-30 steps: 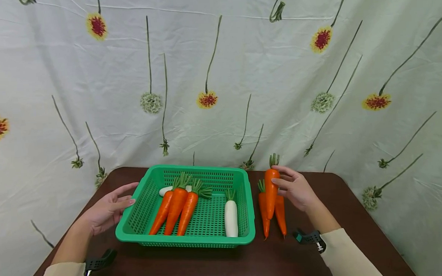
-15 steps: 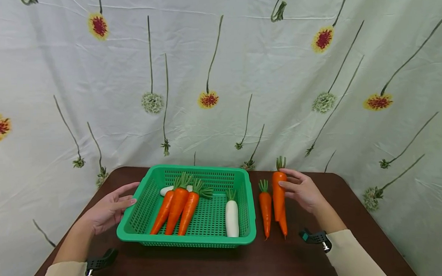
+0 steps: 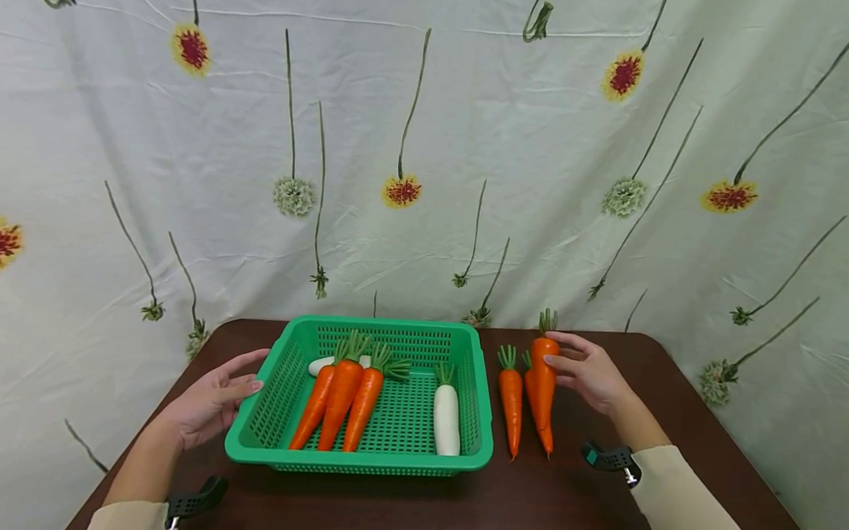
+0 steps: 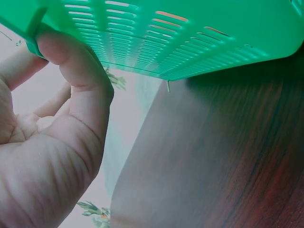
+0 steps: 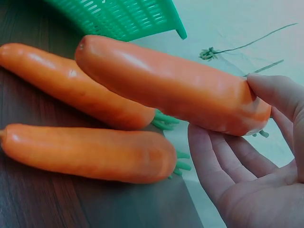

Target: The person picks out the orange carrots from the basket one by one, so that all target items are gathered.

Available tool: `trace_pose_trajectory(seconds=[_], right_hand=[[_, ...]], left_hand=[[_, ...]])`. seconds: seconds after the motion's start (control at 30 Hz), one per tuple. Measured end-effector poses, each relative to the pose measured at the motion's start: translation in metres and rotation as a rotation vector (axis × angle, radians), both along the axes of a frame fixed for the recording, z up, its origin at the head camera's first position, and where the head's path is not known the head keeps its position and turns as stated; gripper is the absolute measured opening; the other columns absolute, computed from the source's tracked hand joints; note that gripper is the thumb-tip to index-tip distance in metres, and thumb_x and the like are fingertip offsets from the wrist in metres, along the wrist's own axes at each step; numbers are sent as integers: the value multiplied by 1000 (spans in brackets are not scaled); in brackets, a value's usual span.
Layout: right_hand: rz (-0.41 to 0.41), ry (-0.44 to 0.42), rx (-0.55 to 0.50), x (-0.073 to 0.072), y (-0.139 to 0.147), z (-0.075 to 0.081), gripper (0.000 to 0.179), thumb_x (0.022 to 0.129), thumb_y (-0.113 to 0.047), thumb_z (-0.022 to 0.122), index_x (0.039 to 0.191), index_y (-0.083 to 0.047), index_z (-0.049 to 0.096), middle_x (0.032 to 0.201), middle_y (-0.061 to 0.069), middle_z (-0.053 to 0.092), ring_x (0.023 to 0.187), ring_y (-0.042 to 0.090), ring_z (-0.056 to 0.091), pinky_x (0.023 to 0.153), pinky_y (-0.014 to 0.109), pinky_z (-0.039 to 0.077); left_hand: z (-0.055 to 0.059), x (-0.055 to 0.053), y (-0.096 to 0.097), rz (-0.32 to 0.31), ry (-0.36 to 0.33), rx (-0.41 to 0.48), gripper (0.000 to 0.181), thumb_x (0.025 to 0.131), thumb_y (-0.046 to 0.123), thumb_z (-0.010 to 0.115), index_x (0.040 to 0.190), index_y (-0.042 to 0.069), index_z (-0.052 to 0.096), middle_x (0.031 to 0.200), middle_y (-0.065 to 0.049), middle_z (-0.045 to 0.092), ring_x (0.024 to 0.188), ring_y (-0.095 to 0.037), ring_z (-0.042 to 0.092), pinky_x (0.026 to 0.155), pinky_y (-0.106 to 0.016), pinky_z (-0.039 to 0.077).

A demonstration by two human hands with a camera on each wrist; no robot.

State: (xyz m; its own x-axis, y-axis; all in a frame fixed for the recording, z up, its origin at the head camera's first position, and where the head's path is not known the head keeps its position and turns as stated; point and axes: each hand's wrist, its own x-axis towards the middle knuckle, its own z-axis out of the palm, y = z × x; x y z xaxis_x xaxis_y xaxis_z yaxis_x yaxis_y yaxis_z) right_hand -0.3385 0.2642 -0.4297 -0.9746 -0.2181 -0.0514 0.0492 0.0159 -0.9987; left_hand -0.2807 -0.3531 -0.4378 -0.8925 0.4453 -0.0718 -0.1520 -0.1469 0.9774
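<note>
My right hand [image 3: 589, 372] pinches a carrot [image 5: 175, 88] near its leafy end, thumb on one side and fingers on the other. The carrot is held above the table, in front of a second carrot [image 3: 530, 387] that it partly covers in the head view. Left of these lies another carrot [image 3: 512, 403] on the table. At the far left, my left hand [image 3: 210, 405] grips the rim of a green plastic basket [image 3: 362, 461] between thumb and fingers. Inside are three carrots [image 3: 341, 403], a white radish [image 3: 446, 422] and a second white piece [image 3: 320, 366] mostly hidden behind the carrots.
The dark brown table [image 3: 378, 512] carries the basket and the loose carrots. A pale flowered cloth [image 3: 362, 141] hangs right behind its far edge. Black straps [image 3: 611, 456] sit on both wrists.
My right hand has moved right and slightly toward me with the carrot, uncovering the left carrot on the table. My left hand stays on the basket rim.
</note>
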Motion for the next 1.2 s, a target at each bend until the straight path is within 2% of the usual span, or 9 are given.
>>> trace_pose_trajectory(seconds=[0.2, 0.43, 0.73, 0.9, 1.2], right_hand=[[0, -4, 35, -1, 7, -5, 64, 98, -15, 71, 154, -2, 41, 117, -7, 71, 101, 15, 72, 88, 36, 63], [-18, -21, 69, -2, 16, -13, 61, 96, -12, 73, 151, -3, 47, 116, -4, 71, 102, 16, 72, 88, 37, 63], [22, -33, 133, -3, 27, -16, 65, 97, -15, 72, 153, 1, 43, 119, -1, 67, 100, 16, 72, 89, 37, 63], [24, -43, 167, -5, 33, -17, 64, 97, -17, 72, 152, 1, 44, 122, 1, 69, 99, 15, 73, 88, 36, 63], [-1, -90, 299, -12, 41, -31, 62, 94, -17, 76, 146, 3, 51, 120, 9, 73, 94, 19, 75, 87, 41, 63]], left_hand=[[0, 0, 0, 9, -2, -7, 59, 108, 4, 47, 158, 21, 22, 127, 0, 73, 109, -25, 75, 91, -48, 61], [-1, -1, 0, -13, 12, 23, 56, 107, 2, 46, 156, 21, 25, 128, -1, 72, 110, -24, 74, 92, -46, 61], [-2, 0, 0, -9, 20, 33, 58, 107, 0, 47, 156, 21, 25, 130, 1, 70, 111, -23, 74, 93, -45, 61], [-1, -1, 0, -9, 25, 28, 58, 107, 0, 47, 156, 21, 25, 130, 1, 70, 111, -23, 74, 92, -45, 61], [-2, -2, 0, 16, 11, -4, 65, 107, 1, 48, 161, 16, 15, 128, 2, 71, 110, -23, 74, 92, -46, 61]])
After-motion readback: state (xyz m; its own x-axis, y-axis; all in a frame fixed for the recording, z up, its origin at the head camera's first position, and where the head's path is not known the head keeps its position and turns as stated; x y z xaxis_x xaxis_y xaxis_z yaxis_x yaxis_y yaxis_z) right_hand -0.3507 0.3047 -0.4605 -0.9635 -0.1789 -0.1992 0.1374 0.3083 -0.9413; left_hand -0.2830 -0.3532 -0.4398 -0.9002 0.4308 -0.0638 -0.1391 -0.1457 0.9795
